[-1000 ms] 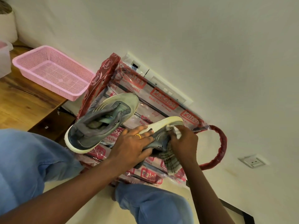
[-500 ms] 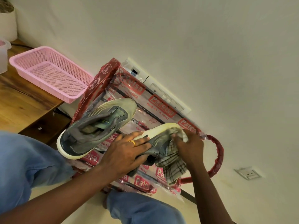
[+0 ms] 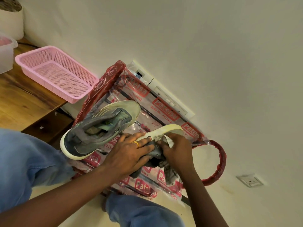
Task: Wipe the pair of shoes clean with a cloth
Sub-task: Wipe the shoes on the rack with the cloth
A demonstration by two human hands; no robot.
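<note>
Held shoe point(image 3: 164, 129) is tipped on its side over the printed plastic bag point(image 3: 165, 110), pale sole edge facing up and toward the wall, grey upper turned to the person. The left hand point(image 3: 129, 154) clamps it from the near side, fingers spread and curled over the grey upper, a gold ring point(image 3: 136, 143) showing on one finger. And there's the right hand point(image 3: 177, 150), bunched tight around the cloth point(image 3: 170, 142), pressing it onto the upper just below the sole edge, right beside the left fingertips. A white fold of the cloth pokes out between thumb and fingers, and a checked tail hangs down under the wrist onto the bag.

Second shoe point(image 3: 98, 131) lies to the left on the same bag, opening up, toe pointing toward the wall, its heel hanging over the bag's near edge next to a knee in blue jeans point(image 3: 24, 161). It lies just beside the left hand; whether they touch I can't tell.

The bag's red handle point(image 3: 220, 163) loops out to the right on the pale floor. Beyond the bag, a white switch panel point(image 3: 170, 102) runs along its far edge. Off to the left, a pink mesh basket point(image 3: 55, 72) rests on a wooden table point(image 3: 19, 102), one corner overhanging the edge. A wall socket point(image 3: 250, 181) shows at far right.
</note>
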